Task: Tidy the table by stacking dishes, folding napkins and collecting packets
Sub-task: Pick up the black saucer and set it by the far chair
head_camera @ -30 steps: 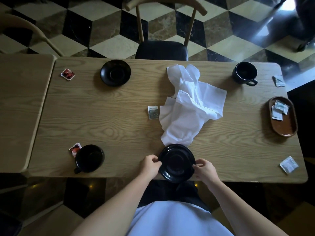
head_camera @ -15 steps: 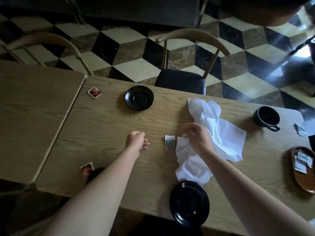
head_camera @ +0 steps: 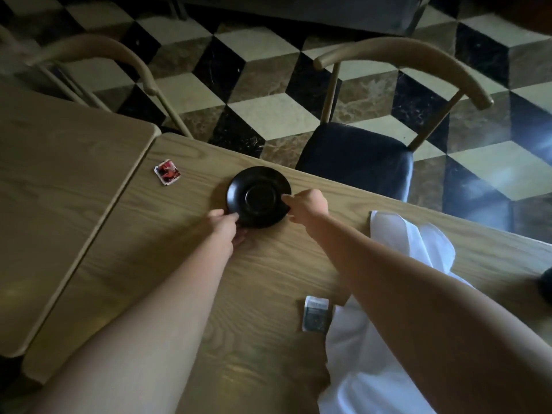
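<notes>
Left hand (head_camera: 225,224): fingers pinch black saucer's (head_camera: 258,197) near-left rim.
Right hand (head_camera: 307,204): fingers grip its right rim.
Left to do: white napkin (head_camera: 373,354) crumpled; red packet (head_camera: 167,172), grey packet (head_camera: 315,314) uncollected.

The saucer (head_camera: 258,197) is black, the packet (head_camera: 167,172) red, the napkin (head_camera: 412,243) white, the table (head_camera: 179,279) light wood-grained, the floor (head_camera: 268,85) cream, brown and black cubes.

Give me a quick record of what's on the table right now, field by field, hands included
left hand: at the near-left rim of the saucer
right hand: at the saucer's right rim
grip: not clear whether the fingers have closed yet
saucer: black, empty, flat on the table
red packet: left of saucer, apart from it
grey packet: beside the napkin
napkin: white, crumpled, unfolded
</notes>
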Demonstrator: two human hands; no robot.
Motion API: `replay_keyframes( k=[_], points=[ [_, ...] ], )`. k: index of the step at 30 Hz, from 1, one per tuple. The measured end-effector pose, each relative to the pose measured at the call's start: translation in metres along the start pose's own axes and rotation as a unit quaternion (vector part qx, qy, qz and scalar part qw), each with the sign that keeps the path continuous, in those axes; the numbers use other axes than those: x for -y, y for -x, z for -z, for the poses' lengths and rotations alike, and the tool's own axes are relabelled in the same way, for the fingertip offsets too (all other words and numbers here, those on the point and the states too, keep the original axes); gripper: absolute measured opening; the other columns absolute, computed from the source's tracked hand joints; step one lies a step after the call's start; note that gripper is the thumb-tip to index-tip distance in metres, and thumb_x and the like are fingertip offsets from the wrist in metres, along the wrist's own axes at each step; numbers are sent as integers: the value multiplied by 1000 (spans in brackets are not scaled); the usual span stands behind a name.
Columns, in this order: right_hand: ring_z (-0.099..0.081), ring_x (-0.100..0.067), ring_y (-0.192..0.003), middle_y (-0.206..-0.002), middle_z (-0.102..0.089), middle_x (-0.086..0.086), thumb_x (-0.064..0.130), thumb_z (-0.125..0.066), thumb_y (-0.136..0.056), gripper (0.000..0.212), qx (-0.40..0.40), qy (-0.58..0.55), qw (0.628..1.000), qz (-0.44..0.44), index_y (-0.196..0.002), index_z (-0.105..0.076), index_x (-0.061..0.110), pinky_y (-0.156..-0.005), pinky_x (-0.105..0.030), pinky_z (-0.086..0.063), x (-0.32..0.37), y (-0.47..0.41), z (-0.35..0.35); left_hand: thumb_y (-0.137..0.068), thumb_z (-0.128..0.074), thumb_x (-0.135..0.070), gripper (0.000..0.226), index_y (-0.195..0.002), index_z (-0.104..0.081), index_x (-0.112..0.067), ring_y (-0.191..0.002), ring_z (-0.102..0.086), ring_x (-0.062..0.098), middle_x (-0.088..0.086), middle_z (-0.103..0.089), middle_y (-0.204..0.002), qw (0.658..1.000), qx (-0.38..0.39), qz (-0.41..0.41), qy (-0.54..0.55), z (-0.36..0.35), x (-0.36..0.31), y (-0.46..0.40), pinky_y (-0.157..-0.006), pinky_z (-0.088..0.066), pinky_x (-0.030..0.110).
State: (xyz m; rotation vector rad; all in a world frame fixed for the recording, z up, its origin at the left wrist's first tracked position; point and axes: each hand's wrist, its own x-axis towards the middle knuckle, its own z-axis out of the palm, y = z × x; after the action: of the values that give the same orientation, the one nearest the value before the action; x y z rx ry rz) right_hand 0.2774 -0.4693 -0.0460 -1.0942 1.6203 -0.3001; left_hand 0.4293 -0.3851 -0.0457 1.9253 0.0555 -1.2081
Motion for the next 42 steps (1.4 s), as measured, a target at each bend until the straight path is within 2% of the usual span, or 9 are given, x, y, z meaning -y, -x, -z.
replay_keyframes(
  k=[4, 9, 15, 21, 24, 28, 34, 38, 42],
  points=[
    [-71, -29, -73, -79, -72, -11, 18, -71, -84, 17, 0, 54, 998, 13, -71, -69, 7, -61, -34, -59, -5, -17, 7, -95, -50, 1, 21, -92, -46, -20, -54, -55, 20, 11, -58, -78, 1000, -19, -1, -14, -18, 2, -5, -54, -45, 28],
    [-74, -32, -78, -81, -73, -17, 5, -64, -82, 10, -18, -11, 999, 25, -79, -73, 3, -72, -48, -64, -24, -19, 74, -91, -59, -2, 34, -111, -46, -26, -43, -64, 14, 11, -65, -78, 995, 25, -67, -66, -66, -4, 16, -44, -51, 25],
    [-73, -29, -86, -93, -74, -19, 5, -65, -88, 13, -96, -144, 984, 50, -85, -71, 16, -71, -38, -63, -53, -15, 185, -91, -62, -5, 40, -128, -50, -15, -54, -64, 15, 16, -65, -105, 984, 114, -107, -89, -175, 0, 53, -45, -52, 23],
    [-71, -31, -104, -107, -72, -25, 10, -64, -91, 9, -135, -221, 966, -20, -97, -70, 11, -81, -59, -59, -96, -14, 245, -88, -66, -10, 27, -110, -55, -23, -99, -67, 28, 13, -65, -115, 973, 151, -114, -132, -249, 16, 80, -90, -57, 44],
    [-72, -32, -96, -105, -71, -24, 11, -62, -92, 19, -133, -243, 960, -43, -110, -65, 5, -81, -62, -56, -115, -11, 253, -91, -56, -9, 20, -104, -50, -22, -110, -62, 36, 15, -61, -116, 963, 172, -127, -166, -266, 28, 91, -94, -54, 51],
    [-68, -38, -81, -100, -65, -27, 7, -59, -94, 20, -122, -285, 949, -58, -114, -56, 2, -70, -54, -56, -132, -3, 249, -96, -41, -15, 17, -109, -40, -26, -81, -74, 36, 14, -63, -103, 945, 239, -104, -197, -261, 40, 103, -66, -62, 50],
    [-55, -17, -40, -77, -65, -17, 11, -59, -95, 11, -126, -276, 950, -68, -105, -59, 6, -36, -20, -40, -151, 19, 229, -97, -33, -26, 21, -118, -31, -31, -67, -74, 40, 19, -73, -81, 937, 258, -59, -228, -235, 57, 118, -61, -61, 52],
    [-54, -22, -50, -75, -64, -18, 11, -61, -94, 12, -132, -277, 950, -66, -104, -60, 4, -42, -24, -40, -167, 35, 215, -99, -27, -26, 23, -122, -29, -30, -66, -74, 40, 19, -75, -72, 938, 253, -39, -235, -217, 73, 126, -60, -62, 47],
    [-51, -16, -52, -76, -65, -13, 16, -62, -93, 6, -132, -274, 949, -79, -98, -61, 13, -49, -23, -35, -181, 52, 205, -100, -28, -28, 24, -123, -30, -33, -67, -75, 37, 21, -71, -98, 939, 247, -30, -239, -203, 86, 135, -61, -62, 49]
  ],
)
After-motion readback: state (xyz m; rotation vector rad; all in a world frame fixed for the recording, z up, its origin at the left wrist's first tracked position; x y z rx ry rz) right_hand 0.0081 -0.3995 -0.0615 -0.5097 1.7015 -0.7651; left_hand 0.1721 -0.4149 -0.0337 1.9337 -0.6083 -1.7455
